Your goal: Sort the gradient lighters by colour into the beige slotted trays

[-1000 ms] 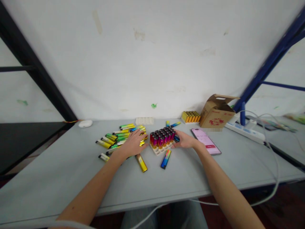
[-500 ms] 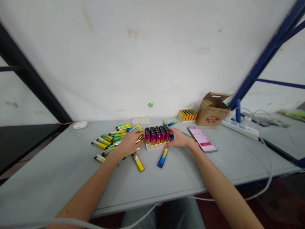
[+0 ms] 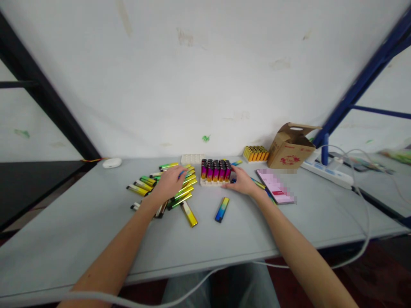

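Note:
Purple-and-orange lighters (image 3: 215,172) with dark tops stand in rows in a white tray (image 3: 210,183). My right hand (image 3: 243,181) grips the tray's right end, thumb at the front corner and fingers behind. My left hand (image 3: 169,183) is over a loose pile of yellow, green and white lighters (image 3: 184,191), its fingertips closed round a blue lighter (image 3: 182,173) that shows only in part. Just below the pile lies a yellow lighter (image 3: 189,214). A blue-and-yellow lighter (image 3: 222,209) rests in front of the tray.
An unfilled white tray (image 3: 192,159) lies by the wall. At the back right are a tray of yellow-orange lighters (image 3: 256,154) and an open cardboard box (image 3: 290,149). A phone (image 3: 275,187), power strip (image 3: 327,173) and white cable (image 3: 367,214) occupy the right side.
My left hand has shifted up and left from the tray's left side, over the pile, and closed on a blue lighter. The purple lighters' tray has moved slightly back with my right hand still on it.

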A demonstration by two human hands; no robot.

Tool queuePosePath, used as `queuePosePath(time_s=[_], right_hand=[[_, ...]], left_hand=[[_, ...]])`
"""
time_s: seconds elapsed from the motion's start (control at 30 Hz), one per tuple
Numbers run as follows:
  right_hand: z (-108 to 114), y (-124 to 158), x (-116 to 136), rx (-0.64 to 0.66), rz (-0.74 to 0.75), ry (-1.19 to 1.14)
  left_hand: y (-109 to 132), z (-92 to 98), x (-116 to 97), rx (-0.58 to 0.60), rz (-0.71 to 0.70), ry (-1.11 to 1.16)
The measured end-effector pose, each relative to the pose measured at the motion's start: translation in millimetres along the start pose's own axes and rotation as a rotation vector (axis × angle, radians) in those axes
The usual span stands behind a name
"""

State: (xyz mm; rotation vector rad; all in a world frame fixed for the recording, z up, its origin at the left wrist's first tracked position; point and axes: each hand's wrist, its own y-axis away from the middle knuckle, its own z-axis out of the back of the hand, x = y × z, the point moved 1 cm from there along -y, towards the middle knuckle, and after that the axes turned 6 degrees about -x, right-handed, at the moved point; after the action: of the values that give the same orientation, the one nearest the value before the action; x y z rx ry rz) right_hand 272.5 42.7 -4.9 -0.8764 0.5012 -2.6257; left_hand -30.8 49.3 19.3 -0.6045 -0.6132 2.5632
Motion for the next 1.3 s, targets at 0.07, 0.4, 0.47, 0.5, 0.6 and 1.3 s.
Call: queuePosePath(time_s=[0.07,0.4,0.47,0.5,0.6,1.3], right_hand=[[-2,0,0,0.007,0.0,-0.01],[-10,-3,-2,0.019,0.044,0.045],[-9,-3,-2,0.053,0.043,0.064],[-8,-3,-2,0.065,0.043,0.082],[-4,-2,-3,0.068,0.044,0.14],[19,-1,-10,-0.066,0.019,0.029]], left_hand=[[-1,5.0,2,-0.004,0.025,0.01],[-2,18.5,12,-0.011,0.181,-0.044],[-2,18.9,14,-0.006,0.188,-0.041],[-2,19.4,15,-0.002,0.192,-0.038],[-2,22.1,17,-0.008,0.214,-0.035],[14,-5.8,-23,0.04,0.005,-0.211]])
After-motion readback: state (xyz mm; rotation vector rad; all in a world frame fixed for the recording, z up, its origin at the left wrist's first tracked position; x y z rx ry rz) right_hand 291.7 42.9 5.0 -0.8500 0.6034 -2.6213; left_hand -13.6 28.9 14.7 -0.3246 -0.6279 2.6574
